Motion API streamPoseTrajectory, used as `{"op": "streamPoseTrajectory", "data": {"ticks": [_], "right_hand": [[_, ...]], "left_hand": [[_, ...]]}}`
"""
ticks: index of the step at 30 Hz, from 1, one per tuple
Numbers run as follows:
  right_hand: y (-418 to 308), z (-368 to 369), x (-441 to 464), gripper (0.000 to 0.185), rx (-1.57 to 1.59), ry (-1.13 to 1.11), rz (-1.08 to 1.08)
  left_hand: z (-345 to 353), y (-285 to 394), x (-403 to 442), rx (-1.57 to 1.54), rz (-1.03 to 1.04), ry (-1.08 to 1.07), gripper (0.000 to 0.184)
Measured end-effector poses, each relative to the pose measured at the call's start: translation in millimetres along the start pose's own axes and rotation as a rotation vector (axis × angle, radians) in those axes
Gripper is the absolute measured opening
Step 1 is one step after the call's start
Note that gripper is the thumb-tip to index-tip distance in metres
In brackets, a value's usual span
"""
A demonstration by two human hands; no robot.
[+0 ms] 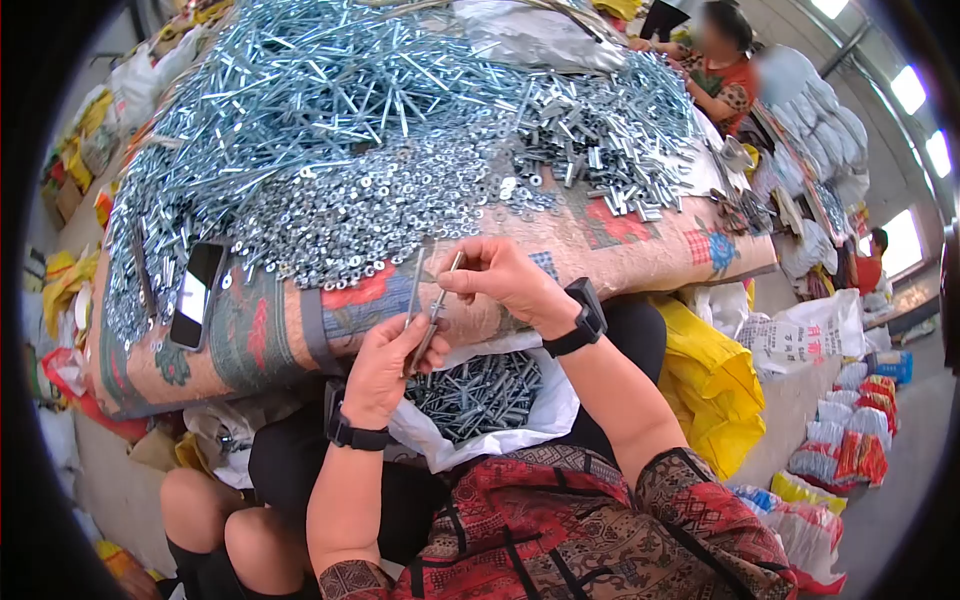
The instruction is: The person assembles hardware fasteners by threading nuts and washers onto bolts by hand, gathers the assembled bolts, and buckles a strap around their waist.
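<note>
Blue-silver metal throughout. Long thin bolts (330, 75) heaped on the far side of the bench (660, 250), which has a patterned pink cover. Washers and nuts (370, 205) spread in a loose layer on the near side of that heap; short metal tubes (610, 150) piled to the right of them.

Left hand (393, 360): fingers closed round the lower part of a thin metal rod (414, 285), which stands nearly upright, and round the lower end of a second piece. Right hand (508, 285): thumb and fingertips pinch the upper end of this second piece, a bolt (440, 298), tilted slightly right at the top. Both hands near each other, at the near edge of the bench. Black band on each wrist.

Directly below the hands: open white bag (548, 418), part filled with metal pieces (475, 395). Phone (198, 295) lying on the bench, left, beside the washers. Yellow bag (705, 375) hangs open, near right. Far right: a person in an orange top (722, 85) at the bench.
</note>
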State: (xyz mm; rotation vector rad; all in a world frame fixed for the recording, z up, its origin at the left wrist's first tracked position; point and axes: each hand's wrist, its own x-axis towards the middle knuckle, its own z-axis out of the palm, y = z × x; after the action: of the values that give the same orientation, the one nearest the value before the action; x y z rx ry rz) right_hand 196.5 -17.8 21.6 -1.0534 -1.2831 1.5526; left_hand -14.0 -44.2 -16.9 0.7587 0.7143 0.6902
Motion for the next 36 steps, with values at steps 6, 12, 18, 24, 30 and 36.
{"op": "streamPoseTrajectory", "data": {"ticks": [6,12,18,24,30,36], "right_hand": [[-18.2,-3.0,-8.3,0.013,-0.090,0.095,-0.074],[-14.6,-10.9,-8.7,0.012,-0.043,0.110,-0.114],[-17.2,-8.2,-12.6,0.014,-0.014,0.169,-0.154],[-16.0,-18.5,-9.5,0.014,0.018,0.198,-0.200],[-17.7,-5.5,-22.0,0.019,-0.030,0.099,-0.063],[-22.2,-1.0,-15.4,0.025,-0.712,0.197,0.149]], "left_hand": [[5.6,-3.3,-1.7,-0.057,-0.037,0.017,0.021],[14.4,-2.3,-4.4,0.189,0.002,-0.013,0.029],[3.6,-5.6,-2.7,0.053,0.022,0.030,0.024],[9.6,-4.9,-3.8,0.178,0.159,0.119,0.021],[9.4,-1.1,-4.5,-0.017,0.091,0.069,0.016],[16.3,-8.6,-3.3,0.131,0.234,0.110,0.015]]}}
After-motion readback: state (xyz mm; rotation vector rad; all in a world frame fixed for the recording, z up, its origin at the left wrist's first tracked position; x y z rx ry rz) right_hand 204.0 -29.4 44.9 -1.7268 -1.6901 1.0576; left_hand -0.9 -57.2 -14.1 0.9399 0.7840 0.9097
